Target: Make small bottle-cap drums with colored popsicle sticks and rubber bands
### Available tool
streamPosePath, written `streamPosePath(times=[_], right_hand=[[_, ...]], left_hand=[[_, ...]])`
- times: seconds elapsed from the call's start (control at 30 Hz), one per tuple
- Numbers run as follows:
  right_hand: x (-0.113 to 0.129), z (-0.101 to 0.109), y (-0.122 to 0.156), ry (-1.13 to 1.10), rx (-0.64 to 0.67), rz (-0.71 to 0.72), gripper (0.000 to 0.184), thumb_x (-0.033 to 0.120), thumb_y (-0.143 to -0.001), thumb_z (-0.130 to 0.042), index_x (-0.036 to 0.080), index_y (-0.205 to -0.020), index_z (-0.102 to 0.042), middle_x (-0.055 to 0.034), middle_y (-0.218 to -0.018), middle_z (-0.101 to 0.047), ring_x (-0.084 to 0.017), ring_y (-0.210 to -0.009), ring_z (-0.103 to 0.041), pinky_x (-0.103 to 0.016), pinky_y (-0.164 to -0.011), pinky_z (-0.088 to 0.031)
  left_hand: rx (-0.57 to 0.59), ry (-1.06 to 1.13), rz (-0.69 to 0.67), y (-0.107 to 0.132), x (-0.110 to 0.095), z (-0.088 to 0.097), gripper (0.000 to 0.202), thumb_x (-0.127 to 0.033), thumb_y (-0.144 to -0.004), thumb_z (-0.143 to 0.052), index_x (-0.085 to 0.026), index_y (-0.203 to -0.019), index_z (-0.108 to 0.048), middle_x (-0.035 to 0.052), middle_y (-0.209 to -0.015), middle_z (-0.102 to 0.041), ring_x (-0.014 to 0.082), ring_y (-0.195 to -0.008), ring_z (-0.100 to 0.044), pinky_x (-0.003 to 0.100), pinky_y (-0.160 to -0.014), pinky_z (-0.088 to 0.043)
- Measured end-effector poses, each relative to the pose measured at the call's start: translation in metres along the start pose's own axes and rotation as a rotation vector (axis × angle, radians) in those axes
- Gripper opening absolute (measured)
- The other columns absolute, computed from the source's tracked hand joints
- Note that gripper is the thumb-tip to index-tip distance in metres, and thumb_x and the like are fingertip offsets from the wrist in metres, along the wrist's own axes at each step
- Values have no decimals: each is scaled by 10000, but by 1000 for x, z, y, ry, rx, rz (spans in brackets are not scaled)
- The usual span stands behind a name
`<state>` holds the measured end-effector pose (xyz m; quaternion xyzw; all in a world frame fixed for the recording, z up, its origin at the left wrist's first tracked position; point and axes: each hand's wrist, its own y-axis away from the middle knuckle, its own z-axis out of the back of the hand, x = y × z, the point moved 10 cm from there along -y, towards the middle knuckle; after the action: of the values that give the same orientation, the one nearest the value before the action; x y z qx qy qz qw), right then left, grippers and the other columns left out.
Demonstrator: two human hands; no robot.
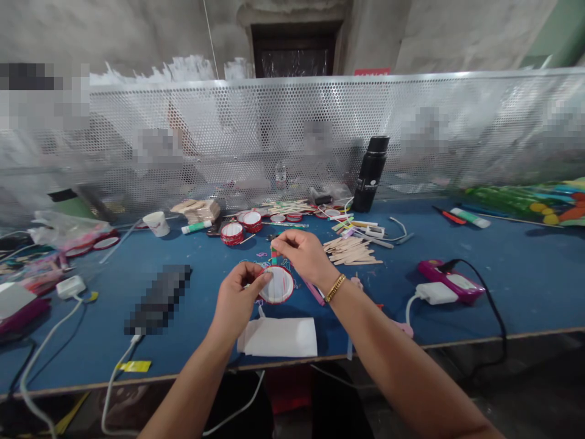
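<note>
In the middle of the view my left hand [237, 296] pinches the left edge of a small round drum [280, 286] with a white face and a red rim. My right hand [304, 253], a gold bracelet on its wrist, is closed at the drum's far edge. Its fingertips grip a short red and green strip [274, 255] that stands up at the rim; whether the strip is fixed to the drum I cannot tell. Below the drum lies a folded white cloth or paper [283, 337]. A purple stick-like item [314, 292] lies partly under my right wrist.
Wooden craft sticks [351, 251] lie right of my hands. Behind are red-rimmed drums [232, 233], a glue stick [196, 227], a paper cup [156, 224] and a black bottle [370, 174]. A phone [159, 299] lies left, a magenta power strip [464, 286] right, with cables around.
</note>
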<state>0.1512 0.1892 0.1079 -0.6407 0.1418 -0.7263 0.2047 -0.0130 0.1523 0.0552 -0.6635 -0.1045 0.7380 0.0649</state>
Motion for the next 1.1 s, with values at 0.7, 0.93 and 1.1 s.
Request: streamPosePath(times=[0.7, 0.93, 1.1], right_hand=[[-12, -8, -1, -143, 49, -65, 271, 457, -860, -680, 196, -787, -677, -14, -764, -703, -149, -735, -636, -289, -730, -501], [-17, -26, 8, -141, 187, -133, 348, 380, -814, -733, 196, -1096, -646, -19, -916, -692, -157, -842, -652, -316, -799, -523], [-21, -37, 14, -86, 219, -149, 393, 188, -738, -710, 203, -1114, -597, -3, -918, -660, -159, -845, -636, -333, -822, -521]], left_hand=[[-12, 98, 59, 5, 0, -5, 383, -464, -664, -830, -182, -780, -599, -54, -625, -596, 91, -545, -496, 202, -507, -413], [-42, 104, 45, 0, 2, 5, 382, -464, -684, -833, -186, -801, -597, -51, -624, -605, 96, -535, -505, 208, -498, -411], [-70, 87, 24, -2, 4, 13, 374, -455, -705, -836, -184, -819, -605, -43, -645, -625, 95, -543, -514, 203, -497, -410]])
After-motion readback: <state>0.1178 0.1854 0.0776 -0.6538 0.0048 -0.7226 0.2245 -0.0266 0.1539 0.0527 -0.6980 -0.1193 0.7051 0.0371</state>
